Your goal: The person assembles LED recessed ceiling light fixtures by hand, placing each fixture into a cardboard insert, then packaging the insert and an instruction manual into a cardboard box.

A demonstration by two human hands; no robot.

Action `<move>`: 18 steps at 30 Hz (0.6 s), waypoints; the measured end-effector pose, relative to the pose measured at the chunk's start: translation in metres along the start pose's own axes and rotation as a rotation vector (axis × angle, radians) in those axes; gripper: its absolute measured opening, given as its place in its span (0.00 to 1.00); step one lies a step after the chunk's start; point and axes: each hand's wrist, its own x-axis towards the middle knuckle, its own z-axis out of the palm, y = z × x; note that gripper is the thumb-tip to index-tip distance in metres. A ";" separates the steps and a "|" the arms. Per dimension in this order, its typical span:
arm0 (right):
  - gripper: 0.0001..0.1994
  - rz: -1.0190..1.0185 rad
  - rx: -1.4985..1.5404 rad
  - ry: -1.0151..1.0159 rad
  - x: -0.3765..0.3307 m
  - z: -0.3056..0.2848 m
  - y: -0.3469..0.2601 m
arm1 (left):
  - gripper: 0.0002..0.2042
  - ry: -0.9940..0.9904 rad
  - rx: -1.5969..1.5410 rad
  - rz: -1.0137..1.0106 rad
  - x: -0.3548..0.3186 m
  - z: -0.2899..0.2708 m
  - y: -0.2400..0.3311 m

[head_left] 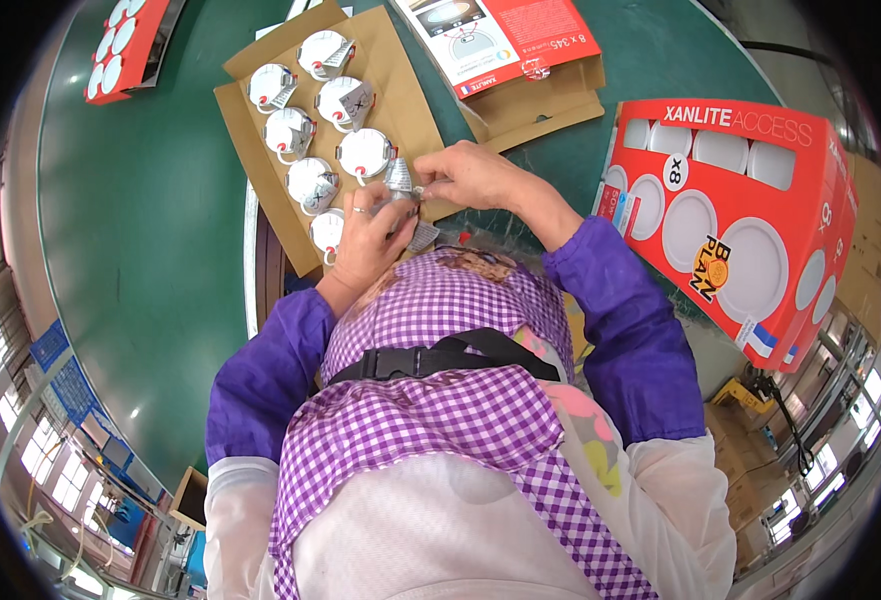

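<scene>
- The left hand (368, 238) was curled, its fingers bent well in around a small grey piece (407, 198), which it seemed to have hold of.
- The right hand (480, 178) came in over the right edge of the cardboard tray (415, 95), thumb and forefinger drawn close together at the far side of that piece; whether they gripped anything could not be told.
- The grey piece lay between the two sets of fingertips, near the tray's near right corner: rightward and away from the left palm, leftward from the right one. It was mostly covered, so its long axis could not be made out; the left hand was the nearer, wrapped about it.
- A grey printed slip (398, 175) stood out just beyond the fingers, its length pointing toward the tray's far edge.
- A white round lamp (364, 153) lay past the fingertips, in the row along the tray's right edge; the left row's nearest lamp (326, 232) sat just beside the left hand.
- The tray's long axis ran away from the person, its far end leaning left across the green worktable (140, 300).
- An opened red-and-white carton (505, 50) stood off the tray's right edge, and a larger red carton (720, 220) farther right.
</scene>
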 end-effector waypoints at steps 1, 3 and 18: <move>0.07 0.006 -0.002 -0.014 0.000 0.000 -0.001 | 0.16 0.012 -0.012 -0.014 -0.001 0.000 -0.001; 0.08 0.013 -0.002 -0.028 -0.001 0.002 -0.001 | 0.17 0.021 -0.024 -0.029 -0.002 0.000 -0.002; 0.09 0.375 0.061 0.434 -0.063 0.013 0.008 | 0.11 -0.119 0.160 0.085 0.010 -0.005 0.000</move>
